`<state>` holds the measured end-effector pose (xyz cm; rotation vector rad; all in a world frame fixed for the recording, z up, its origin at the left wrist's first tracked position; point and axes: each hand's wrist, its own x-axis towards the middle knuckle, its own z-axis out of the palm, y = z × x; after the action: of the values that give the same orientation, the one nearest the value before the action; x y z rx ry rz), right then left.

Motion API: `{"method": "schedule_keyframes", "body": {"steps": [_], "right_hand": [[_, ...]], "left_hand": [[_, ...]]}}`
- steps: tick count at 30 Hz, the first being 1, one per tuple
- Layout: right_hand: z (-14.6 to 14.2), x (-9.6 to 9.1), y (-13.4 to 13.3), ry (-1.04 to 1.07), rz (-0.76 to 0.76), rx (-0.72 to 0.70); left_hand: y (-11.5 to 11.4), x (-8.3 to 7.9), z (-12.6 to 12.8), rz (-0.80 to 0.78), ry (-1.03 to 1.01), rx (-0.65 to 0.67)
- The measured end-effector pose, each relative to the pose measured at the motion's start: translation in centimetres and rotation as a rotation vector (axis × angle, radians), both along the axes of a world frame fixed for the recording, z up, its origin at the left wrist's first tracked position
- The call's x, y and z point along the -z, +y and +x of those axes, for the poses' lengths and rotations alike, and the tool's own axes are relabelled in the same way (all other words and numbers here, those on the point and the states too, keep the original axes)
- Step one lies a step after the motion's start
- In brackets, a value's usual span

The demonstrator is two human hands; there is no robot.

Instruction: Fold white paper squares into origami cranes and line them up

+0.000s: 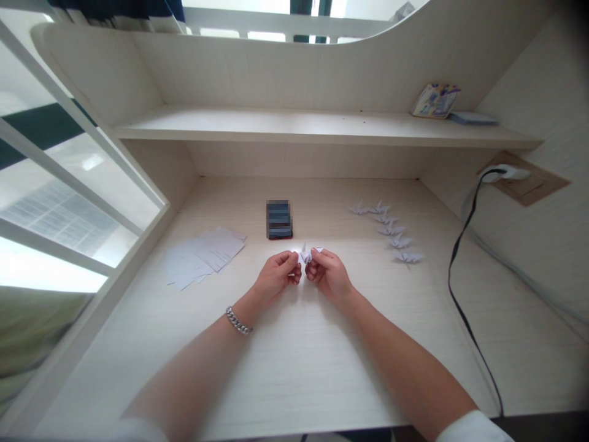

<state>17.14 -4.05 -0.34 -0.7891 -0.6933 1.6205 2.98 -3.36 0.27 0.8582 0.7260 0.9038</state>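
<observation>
A small white paper figure (304,253) is held between the two hands, over the desk (304,368). Its 9 o'clock side is pinched between thumb and curled fingers by the left hand (276,273); its 3 o'clock side is gripped likewise by the right hand (332,276), both hands being nearly closed. Whether the desk is touched by the paper cannot be told. If the sides are pulled apart too hard, the thin paper could be torn, and the point at 12 o'clock could be crushed by a slipping thumb. Folded cranes (391,230), lined up in a curve towards 2 and 3 o'clock, could be scattered by a wide sweep of the right hand. Fanned sheets (202,258) at 9 o'clock and a dark device (279,219) at 11 o'clock could be nudged by a careless left hand
</observation>
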Motion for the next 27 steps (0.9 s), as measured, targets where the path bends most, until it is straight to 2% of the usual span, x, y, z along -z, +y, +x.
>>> {"method": "schedule_keyframes", "body": {"steps": [9,20,27], "right_hand": [[0.06,-0.17,0.19,0.079,-0.058,0.015],[0.09,-0.23,0.13,0.068,-0.049,0.012],[0.28,0.02,0.26,0.067,-0.017,0.096]], "left_hand": [[-0.01,-0.23,-0.12,-0.033,-0.138,-0.002],[0.08,-0.14,-0.44,-0.012,-0.205,-0.083],[0.30,-0.06,-0.81,0.027,-0.182,-0.084]]}}
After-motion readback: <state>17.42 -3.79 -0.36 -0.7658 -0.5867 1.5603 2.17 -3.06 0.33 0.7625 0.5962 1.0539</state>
